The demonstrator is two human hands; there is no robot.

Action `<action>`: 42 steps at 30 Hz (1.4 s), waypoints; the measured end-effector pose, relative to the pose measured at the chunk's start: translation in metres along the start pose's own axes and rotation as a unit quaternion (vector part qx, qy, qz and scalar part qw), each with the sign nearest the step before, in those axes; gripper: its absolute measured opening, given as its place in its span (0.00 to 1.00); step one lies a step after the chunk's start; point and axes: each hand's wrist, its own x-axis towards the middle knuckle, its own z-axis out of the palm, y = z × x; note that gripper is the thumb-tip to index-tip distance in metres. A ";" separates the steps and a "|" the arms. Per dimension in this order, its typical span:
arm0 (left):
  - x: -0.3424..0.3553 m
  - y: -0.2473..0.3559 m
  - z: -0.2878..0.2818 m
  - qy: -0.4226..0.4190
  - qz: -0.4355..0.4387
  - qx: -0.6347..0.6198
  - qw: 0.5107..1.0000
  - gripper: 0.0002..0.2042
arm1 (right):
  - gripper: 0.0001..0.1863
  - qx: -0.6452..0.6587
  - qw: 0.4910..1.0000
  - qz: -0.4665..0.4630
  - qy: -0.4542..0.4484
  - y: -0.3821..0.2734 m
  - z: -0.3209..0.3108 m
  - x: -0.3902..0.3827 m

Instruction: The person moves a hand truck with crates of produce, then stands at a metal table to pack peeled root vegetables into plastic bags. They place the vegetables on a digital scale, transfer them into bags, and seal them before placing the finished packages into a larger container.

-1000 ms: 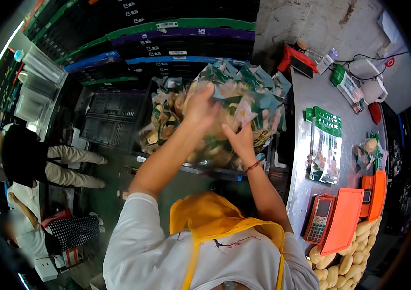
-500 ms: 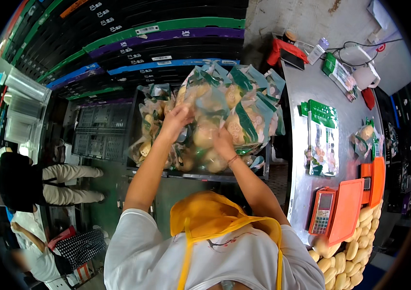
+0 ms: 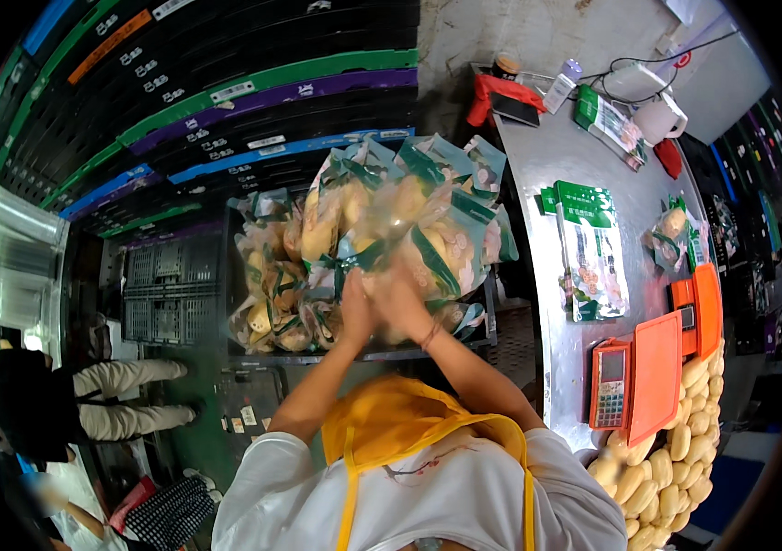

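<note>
In a dark crate (image 3: 492, 312), clear plastic bags of potatoes (image 3: 317, 225) with green and pale printing are piled high, leaning against each other. My left hand (image 3: 359, 298) is low at the front middle of the pile, its fingers curled against a bag (image 3: 437, 248). My right hand (image 3: 396, 294) is right beside it on the same bagged potatoes, its fingers smeared by motion and partly lost in the glare of the plastic.
Stacked crates (image 3: 262, 110) rise behind; grey crates (image 3: 170, 294) stand left. A steel table (image 3: 529, 165) holds green-printed packs (image 3: 593, 253), two orange scales (image 3: 653, 376) and a kettle (image 3: 657, 119). Loose potatoes (image 3: 667, 468) lie front right. Two people (image 3: 23, 404) work at left.
My left hand has moved down from the top of the bags to the front middle, beside my right hand, which is also lower. The view has shifted, with table and crates appearing further left.
</note>
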 end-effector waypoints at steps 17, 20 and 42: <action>0.022 0.035 -0.011 -0.062 -0.208 0.037 0.975 0.36 | 0.22 -0.133 0.979 -0.140 0.057 0.031 -0.072 0.049; 0.013 0.029 -0.008 -0.061 -0.193 0.026 0.979 0.36 | 0.21 -0.146 0.970 -0.167 0.097 0.029 -0.073 0.020; -0.031 0.067 -0.061 -0.281 -0.084 -0.245 0.924 0.08 | 0.15 -0.008 0.953 0.269 0.137 0.022 -0.221 -0.256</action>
